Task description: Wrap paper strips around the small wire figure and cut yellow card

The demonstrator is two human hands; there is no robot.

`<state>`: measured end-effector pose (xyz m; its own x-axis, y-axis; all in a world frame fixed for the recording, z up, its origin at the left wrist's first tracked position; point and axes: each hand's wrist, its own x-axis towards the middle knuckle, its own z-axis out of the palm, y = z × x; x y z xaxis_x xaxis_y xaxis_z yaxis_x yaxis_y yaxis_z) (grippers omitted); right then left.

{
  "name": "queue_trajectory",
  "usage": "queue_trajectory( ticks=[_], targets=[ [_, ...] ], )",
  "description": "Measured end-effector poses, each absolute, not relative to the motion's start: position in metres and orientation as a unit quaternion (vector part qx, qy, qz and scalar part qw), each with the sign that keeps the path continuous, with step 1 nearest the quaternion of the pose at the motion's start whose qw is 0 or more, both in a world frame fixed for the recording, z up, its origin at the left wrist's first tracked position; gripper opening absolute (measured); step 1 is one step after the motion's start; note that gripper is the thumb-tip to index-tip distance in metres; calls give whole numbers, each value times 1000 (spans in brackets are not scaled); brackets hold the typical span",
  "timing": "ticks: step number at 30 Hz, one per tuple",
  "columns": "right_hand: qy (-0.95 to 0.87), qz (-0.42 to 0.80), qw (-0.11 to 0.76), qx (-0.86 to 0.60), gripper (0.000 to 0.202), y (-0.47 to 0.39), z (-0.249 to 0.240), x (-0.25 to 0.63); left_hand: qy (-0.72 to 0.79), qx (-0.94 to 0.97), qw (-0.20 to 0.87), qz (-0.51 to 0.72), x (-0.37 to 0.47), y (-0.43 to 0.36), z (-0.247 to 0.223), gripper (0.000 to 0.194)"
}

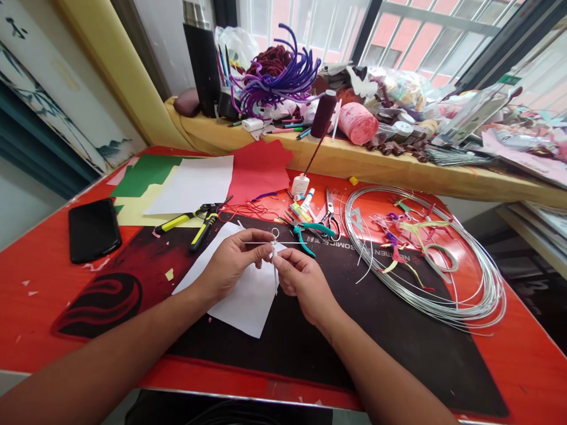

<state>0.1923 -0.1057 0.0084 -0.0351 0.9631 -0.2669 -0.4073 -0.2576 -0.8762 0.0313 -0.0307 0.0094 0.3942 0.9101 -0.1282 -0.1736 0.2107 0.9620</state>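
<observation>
Nearest, both bare forearms reach over the near edge of the red desk and across the black mat. The left hand and the right hand meet above the mat, each with thumb and forefinger pinched closed on a small wire figure. It hangs upright between the fingertips: a round loop on top, a thin straight crosspiece running out to both sides, and wire ends pointing down below. The middle appears to be wrapped in something white, though the fingers cover much of it.

Below the hands, a white sheet lies slanted on the mat. Toward the desk's right edge, a big silvery wire coil overlaps the mat's far right part, with small coloured figures inside it. Beyond the hands are teal-handled pliers and scissors; yellow-and-black cutters rest at the mat's far edge. A phone lies near the desk's left edge. Coloured paper covers the far left corner, and a glue bottle stands near the far edge.
</observation>
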Motion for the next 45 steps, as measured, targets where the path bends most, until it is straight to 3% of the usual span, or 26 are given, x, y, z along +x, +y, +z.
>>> queue_trajectory(
  ticks=[25, 45],
  targets=[
    [-312, 663, 510, -451, 46, -106, 9, 192, 380, 516, 657, 398, 32, -30, 13, 31],
    [-315, 671, 512, -434, 40, -106, 7, 193, 373, 475, 680, 415, 31, -28, 12, 39]
  ],
)
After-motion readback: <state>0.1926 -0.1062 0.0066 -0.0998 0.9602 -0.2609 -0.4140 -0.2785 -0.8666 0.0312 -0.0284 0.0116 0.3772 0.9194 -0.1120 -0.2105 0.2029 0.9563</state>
